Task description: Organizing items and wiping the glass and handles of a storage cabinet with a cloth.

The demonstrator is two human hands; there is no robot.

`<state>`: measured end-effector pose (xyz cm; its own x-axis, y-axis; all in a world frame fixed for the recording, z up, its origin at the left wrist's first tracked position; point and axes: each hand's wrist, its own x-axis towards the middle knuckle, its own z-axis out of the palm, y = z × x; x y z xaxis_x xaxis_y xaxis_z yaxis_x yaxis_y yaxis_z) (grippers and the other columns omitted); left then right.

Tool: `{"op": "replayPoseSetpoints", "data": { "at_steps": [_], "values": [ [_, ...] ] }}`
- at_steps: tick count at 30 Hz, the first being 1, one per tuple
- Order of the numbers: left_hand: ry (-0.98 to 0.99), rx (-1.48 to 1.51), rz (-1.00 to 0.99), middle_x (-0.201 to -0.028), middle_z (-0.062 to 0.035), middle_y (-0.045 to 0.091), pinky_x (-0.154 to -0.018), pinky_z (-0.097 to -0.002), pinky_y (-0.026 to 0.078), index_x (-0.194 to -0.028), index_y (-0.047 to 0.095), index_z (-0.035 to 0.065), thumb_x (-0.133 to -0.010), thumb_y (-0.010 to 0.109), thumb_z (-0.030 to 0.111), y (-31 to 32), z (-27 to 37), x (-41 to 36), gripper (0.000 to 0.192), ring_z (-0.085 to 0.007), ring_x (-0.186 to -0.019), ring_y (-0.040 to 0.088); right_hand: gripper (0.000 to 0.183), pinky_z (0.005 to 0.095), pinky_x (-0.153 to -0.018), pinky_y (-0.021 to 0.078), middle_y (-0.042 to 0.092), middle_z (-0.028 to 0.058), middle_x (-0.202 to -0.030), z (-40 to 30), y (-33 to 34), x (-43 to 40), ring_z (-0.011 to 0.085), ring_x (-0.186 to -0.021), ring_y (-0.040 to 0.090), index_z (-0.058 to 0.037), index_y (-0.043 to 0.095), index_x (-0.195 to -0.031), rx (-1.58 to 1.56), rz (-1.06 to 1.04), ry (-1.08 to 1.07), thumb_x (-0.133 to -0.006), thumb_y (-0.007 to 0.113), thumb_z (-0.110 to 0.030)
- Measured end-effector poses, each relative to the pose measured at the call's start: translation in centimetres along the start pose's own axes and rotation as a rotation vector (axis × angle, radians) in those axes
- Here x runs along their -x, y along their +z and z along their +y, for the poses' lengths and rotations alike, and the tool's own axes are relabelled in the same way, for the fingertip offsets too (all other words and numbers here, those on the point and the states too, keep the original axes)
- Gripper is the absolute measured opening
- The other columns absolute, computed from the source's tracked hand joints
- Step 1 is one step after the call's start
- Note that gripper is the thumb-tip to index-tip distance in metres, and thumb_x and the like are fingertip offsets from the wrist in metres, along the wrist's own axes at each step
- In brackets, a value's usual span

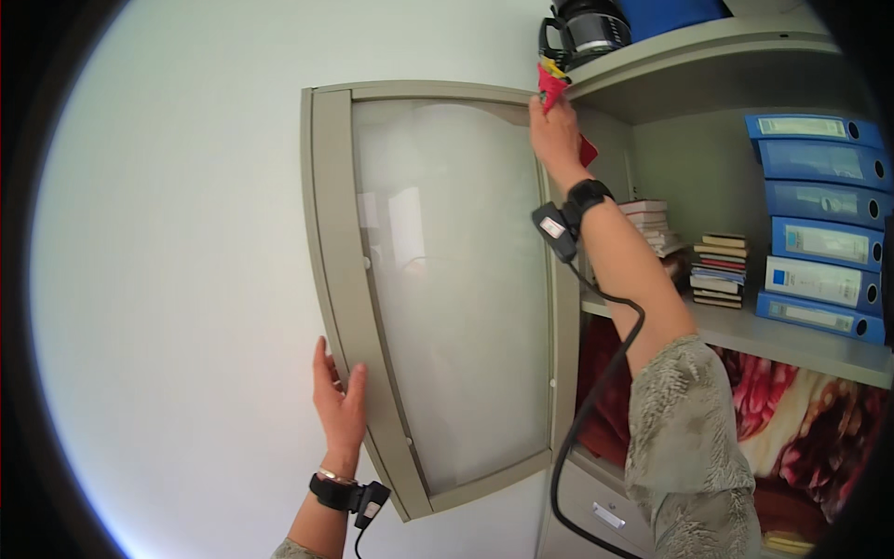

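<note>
My left hand (340, 402) grips the outer edge of an open cabinet door (334, 244), with the thumb on the front of its frame and the fingers around the side. The door has a beige frame and a glass pane (461, 279). Up at the door's top inner corner, my right hand (557, 133) holds a bunched red cloth (552, 85) with a yellow part showing above the fingers. More red (588, 151) shows beside the wrist. Both wrists wear black straps with small cabled devices.
Blue binders (824, 202) lie stacked on the cabinet shelf (789, 335), beside piles of books (719, 272). A glass coffee pot (597, 29) stands on top of the cabinet. Patterned blankets (789, 419) fill the lower compartment, above a drawer (604, 499). A pale wall (181, 244) is behind the door.
</note>
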<state>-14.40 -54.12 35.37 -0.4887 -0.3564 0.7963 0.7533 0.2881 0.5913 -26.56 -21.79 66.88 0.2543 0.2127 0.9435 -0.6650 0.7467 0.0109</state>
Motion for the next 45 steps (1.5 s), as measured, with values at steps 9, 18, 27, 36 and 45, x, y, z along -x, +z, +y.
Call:
{"op": "replayPoseSetpoints", "data": {
  "at_steps": [9,18,27,36,45],
  "values": [
    [0.215,-0.214,0.203,-0.117,-0.0182,0.059,-0.093,-0.0368,0.045,-0.131,0.045,-0.0025,-0.095,0.061,0.023,2.3,-2.0,0.8,0.047,-0.0294,-0.106,0.057,0.047,0.0545,-0.112,0.0223,0.042,0.0132,-0.144,-19.0,12.3,3.6,0.0318,-0.135,0.032,-0.0108,0.06,-0.125,-0.001,0.042,-0.424,-0.091,0.051,-0.043],
    [0.133,-0.22,0.206,-0.086,-0.0067,0.058,-0.069,-0.0283,0.044,-0.109,0.052,-0.0013,-0.101,0.051,0.023,2.4,-3.0,1.5,0.025,-0.0152,-0.075,0.049,0.047,0.0532,-0.111,0.0276,0.031,0.0113,-0.153,-19.8,12.6,4.0,0.031,-0.144,0.02,-0.0239,0.053,-0.136,-0.172,-0.098,-0.524,-0.093,0.052,-0.043],
    [0.205,-0.175,0.24,-0.089,-0.007,0.059,-0.073,-0.0275,0.044,-0.113,0.051,-0.002,-0.102,0.048,0.021,3.0,-2.6,1.8,0.026,-0.0152,-0.078,0.05,0.058,0.0561,-0.116,0.0107,0.031,0.0095,-0.154,-1.2,7.5,0.0,0.0284,-0.144,0.02,-0.0144,0.045,-0.143,0.279,-0.014,-0.159,-0.097,0.04,-0.049],
    [0.141,-0.243,0.248,-0.095,-0.0084,0.061,-0.077,-0.0279,0.045,-0.116,0.052,-0.0021,-0.103,0.048,0.024,2.9,-1.0,2.9,0.03,-0.0153,-0.083,0.053,0.053,0.052,-0.112,0.025,0.039,0.02,-0.146,3.8,2.5,4.6,0.0381,-0.135,0.034,-0.0132,0.05,-0.136,0.318,-0.085,-0.129,-0.093,0.05,-0.045],
    [0.041,-0.118,0.173,-0.081,0.0022,0.053,-0.065,-0.0218,0.039,-0.1,0.055,0.0017,-0.104,0.047,0.03,1.9,0.7,4.3,0.03,-0.0062,-0.072,0.044,0.055,0.0563,-0.115,0.0182,0.031,0.0162,-0.152,-3.6,-2.6,21.7,0.0346,-0.14,0.027,0.0024,0.062,-0.121,-0.011,-0.24,-0.179,-0.09,0.056,-0.042]
  ]
}}
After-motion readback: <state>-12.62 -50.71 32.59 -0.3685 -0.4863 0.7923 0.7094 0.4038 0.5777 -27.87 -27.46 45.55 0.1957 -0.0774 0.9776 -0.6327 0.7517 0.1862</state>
